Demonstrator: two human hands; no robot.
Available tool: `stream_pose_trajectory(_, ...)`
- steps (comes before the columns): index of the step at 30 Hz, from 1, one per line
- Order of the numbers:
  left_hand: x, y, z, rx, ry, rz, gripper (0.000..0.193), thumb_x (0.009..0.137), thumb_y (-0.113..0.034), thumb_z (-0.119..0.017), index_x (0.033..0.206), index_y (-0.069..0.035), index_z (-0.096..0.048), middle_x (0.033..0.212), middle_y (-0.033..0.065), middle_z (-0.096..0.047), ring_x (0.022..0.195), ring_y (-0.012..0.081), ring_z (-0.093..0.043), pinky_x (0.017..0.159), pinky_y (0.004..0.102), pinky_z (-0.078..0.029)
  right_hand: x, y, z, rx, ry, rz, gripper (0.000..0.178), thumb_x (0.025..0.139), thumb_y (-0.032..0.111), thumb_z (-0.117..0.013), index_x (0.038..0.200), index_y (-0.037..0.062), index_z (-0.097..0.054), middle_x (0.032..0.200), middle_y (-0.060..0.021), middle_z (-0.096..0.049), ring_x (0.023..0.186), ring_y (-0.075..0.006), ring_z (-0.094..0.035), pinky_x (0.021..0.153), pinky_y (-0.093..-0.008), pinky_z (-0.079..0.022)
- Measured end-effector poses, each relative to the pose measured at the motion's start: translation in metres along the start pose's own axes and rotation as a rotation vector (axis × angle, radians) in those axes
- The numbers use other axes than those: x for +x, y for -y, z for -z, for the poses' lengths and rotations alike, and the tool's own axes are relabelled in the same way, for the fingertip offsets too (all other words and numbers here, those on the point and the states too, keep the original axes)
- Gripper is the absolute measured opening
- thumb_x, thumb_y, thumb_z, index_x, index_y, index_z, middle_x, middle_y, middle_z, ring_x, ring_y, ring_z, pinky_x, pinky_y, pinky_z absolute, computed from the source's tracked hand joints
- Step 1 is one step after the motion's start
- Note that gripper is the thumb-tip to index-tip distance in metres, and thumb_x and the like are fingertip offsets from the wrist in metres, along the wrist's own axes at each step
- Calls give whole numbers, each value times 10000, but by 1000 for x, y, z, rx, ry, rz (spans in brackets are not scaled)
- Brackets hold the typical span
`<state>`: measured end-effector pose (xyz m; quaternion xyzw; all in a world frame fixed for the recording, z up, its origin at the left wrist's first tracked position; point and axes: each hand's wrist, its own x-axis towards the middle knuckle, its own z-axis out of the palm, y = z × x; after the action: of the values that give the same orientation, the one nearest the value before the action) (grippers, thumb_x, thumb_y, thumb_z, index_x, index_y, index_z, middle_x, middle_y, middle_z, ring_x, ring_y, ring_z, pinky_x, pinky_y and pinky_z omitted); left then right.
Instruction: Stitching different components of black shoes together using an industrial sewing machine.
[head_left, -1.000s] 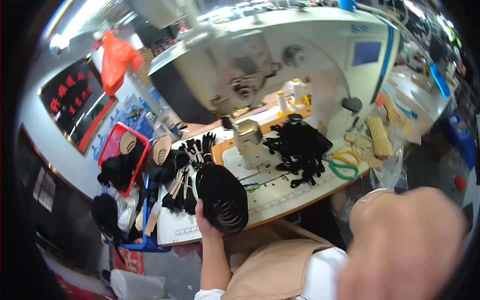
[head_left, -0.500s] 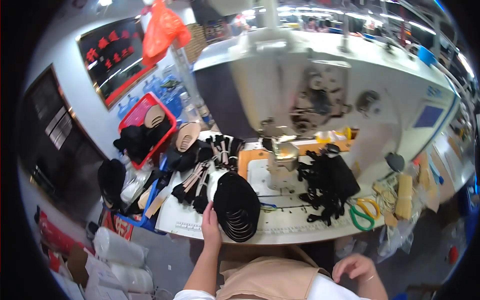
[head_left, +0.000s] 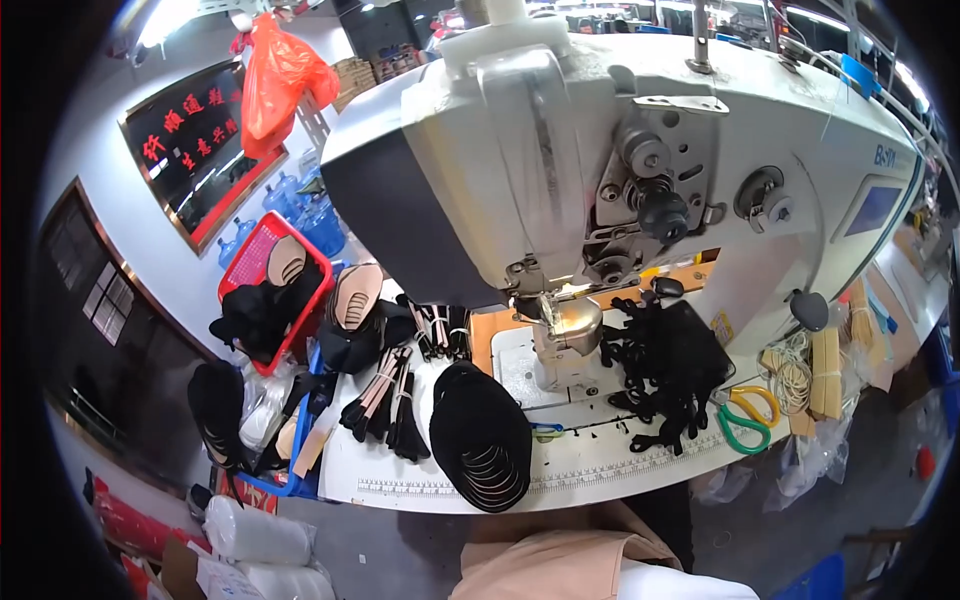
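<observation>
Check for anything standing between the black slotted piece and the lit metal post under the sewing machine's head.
Nothing visible stands between the black slotted piece and the metal post; a small blue-green tool lies beside the piece's right edge, just off the direct line.

Our torso [head_left: 545, 585] in tan cloth apron [head_left: 560, 555] and white cloth garment [head_left: 680, 583], low in view, both hands (forearms too) unseen

We see a white, ruler-edged sewing table [head_left: 590, 458] bearing a slotted black oval fabric piece [head_left: 480, 425], tangled black straps [head_left: 640, 370] and green-and-yellow-handled scissors [head_left: 726, 426].
</observation>
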<state>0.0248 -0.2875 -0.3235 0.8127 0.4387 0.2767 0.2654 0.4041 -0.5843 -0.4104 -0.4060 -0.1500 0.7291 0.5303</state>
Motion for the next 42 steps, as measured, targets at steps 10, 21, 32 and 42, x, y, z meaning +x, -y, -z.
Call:
stream_pose_trajectory(10, 6, 13, 20, 21, 127, 82, 129, 756, -83, -641, 881, -55, -632, 778, 96, -581, 734, 245, -559, 701, 329, -451, 15, -31, 15, -229, 59, -94, 233, 760, 190, -596, 879, -10, -616, 837, -136, -620, 787, -230, -584, 719, -336, -462)
stream_pose_trajectory(21, 46, 6, 19, 14, 277, 122, 127, 753, -90, -648, 874, -55, -636, 762, 94, -584, 717, 236, -560, 689, 321, -453, 16, -24, 43, -493, 69, -168, 242, 744, 202, -592, 884, 6, -621, 835, -125, -627, 782, -224, -588, 716, -330, -463)
stream_pose_trajectory(32, 60, 5, 23, 12, 398, 217, 125, 749, -98, -655, 866, -55, -641, 745, 92, -587, 701, 227, -562, 678, 314, -455, 22, -10, 69, -777, 114, -297, 253, 727, 213, -588, 890, 23, -626, 834, -115, -634, 776, -218, -591, 712, -324, -464)
stream_pose_trajectory(42, 61, 3, 31, 13, 545, 292, 125, 746, -105, -662, 860, -55, -645, 730, 90, -590, 686, 219, -563, 667, 307, -457, 7, -16, 69, -1004, 131, -427, 265, 712, 223, -585, 896, 38, -630, 832, -105, -641, 772, -212, -594, 709, -319, -464)
